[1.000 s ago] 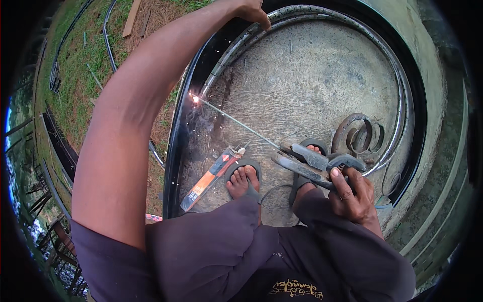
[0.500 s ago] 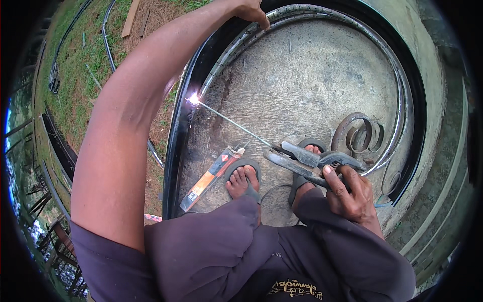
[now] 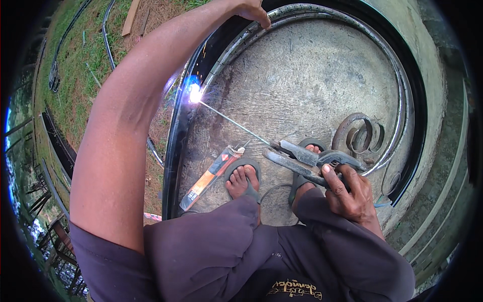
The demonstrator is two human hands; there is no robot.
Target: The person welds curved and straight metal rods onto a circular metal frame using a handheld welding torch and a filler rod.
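Observation:
My right hand (image 3: 349,191) grips a metal welding electrode holder (image 3: 302,157). A thin welding rod (image 3: 234,123) runs from its jaws up and left to a bright blue-white arc (image 3: 194,93) on the black curved metal rim (image 3: 173,146). My left arm stretches up across the picture, and my left hand (image 3: 249,9) rests on the top of the curved metal strips (image 3: 302,10), fingers curled over them. Both my feet in sandals (image 3: 242,177) stand on the round concrete slab (image 3: 302,80).
An orange and clear packet of welding rods (image 3: 209,178) lies on the slab by my left foot. Spiral metal scrolls (image 3: 359,136) sit at the right. A cable (image 3: 274,189) loops between my feet. Grass, dark bars and a wooden plank (image 3: 131,15) lie to the left.
The arc has flared brighter and bluer at the rim. My right hand and the holder have stayed nearly in place. My left hand has not moved.

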